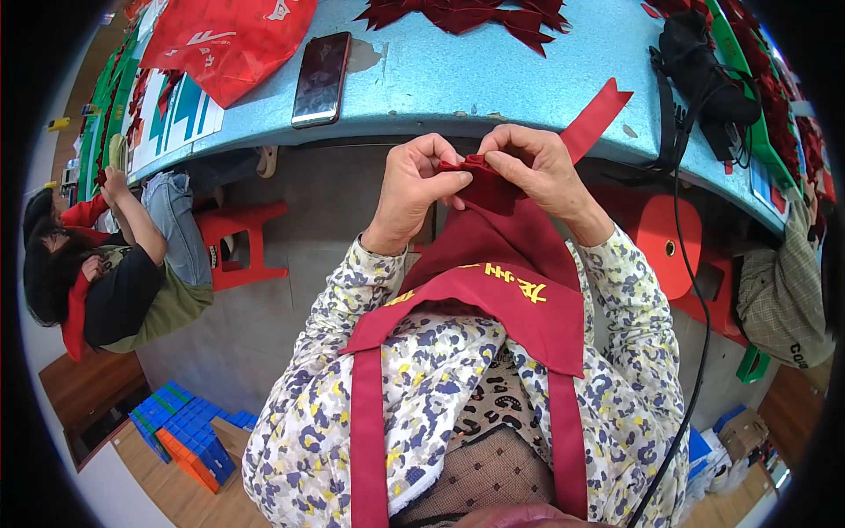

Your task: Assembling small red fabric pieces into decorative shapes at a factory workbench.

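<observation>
Ribbon (491,188), dark red with a velvety look, hangs between the two hands, just in front of the edge of the blue table (422,84) and above the maroon apron (484,239). Left hand (414,187): thumb and forefinger are pressed together on the left end of the gathered part. Right hand (544,176): thumb and forefinger are clamped on the folds at the upper edge. A brighter red tail (600,119) with a notched end projects past the right hand over the table; its link to the folds is hidden behind that hand.

The step in hand appears to be gathering the material into folds. Hold the right pinch firm so that the pleats do not slip, and feed from the left in small, even tucks. Align the upper edges before pressing. Leave the tail free of twists. Avoid drawing the hands apart; the folds would probably spring loose.
</observation>
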Demonstrator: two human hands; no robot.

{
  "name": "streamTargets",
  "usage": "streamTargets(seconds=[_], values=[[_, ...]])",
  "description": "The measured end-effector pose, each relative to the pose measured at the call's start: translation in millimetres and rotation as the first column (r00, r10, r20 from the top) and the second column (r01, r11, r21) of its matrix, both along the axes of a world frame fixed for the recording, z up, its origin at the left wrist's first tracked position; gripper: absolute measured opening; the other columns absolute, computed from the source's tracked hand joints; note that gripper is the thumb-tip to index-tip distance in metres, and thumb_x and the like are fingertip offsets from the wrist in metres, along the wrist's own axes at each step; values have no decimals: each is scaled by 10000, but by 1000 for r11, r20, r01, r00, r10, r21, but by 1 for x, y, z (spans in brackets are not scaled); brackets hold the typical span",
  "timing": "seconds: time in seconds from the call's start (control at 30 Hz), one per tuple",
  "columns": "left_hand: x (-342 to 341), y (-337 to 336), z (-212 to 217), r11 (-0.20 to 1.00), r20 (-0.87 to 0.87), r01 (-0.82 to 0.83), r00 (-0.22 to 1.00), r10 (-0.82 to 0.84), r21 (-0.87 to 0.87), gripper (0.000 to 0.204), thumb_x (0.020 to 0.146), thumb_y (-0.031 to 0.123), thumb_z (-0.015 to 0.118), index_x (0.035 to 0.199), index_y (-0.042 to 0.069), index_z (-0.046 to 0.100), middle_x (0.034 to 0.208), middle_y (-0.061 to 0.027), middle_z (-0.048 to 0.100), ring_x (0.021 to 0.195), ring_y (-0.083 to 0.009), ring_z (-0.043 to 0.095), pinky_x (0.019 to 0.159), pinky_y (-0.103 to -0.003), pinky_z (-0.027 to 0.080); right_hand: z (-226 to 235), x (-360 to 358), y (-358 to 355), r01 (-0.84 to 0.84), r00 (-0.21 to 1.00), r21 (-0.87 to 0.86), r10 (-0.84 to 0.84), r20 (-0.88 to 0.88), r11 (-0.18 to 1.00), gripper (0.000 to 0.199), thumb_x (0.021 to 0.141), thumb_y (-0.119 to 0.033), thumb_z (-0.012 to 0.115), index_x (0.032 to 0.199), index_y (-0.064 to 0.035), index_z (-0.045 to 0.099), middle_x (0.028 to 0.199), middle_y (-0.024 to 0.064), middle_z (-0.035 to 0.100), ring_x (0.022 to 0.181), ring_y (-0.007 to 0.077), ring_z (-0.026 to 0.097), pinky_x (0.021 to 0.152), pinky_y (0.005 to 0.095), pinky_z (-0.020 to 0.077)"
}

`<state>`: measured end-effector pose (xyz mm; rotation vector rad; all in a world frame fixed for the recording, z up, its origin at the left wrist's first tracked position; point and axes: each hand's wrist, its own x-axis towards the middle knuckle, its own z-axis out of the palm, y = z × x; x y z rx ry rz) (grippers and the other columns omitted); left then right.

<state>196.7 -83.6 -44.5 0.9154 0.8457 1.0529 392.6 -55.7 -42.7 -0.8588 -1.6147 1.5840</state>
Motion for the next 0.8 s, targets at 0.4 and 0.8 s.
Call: streamTargets(seconds=[0.4,0.8], values=[[2,1,2,999,-86,36,996,-36,-1,157,738,-56,645,775,34,523,739,-28,582,578,-71,564,484,-200,508,-3,2,0,-6,1000,9,6,-4,1000,115,904,-112,553,911,-4,592,806,-41,559,721,9,484,630,162,400],[-5,1,6,1000,-47,13,999,-15,-28,160,724,-50,651,758,41,525,727,-27,585,571,-66,561,482,-187,495,-1,-8,0,19,1000,41,-18,-21,999,109,905,-101,543,901,-3,588,801,-41,557,711,9,479,617,156,388]])
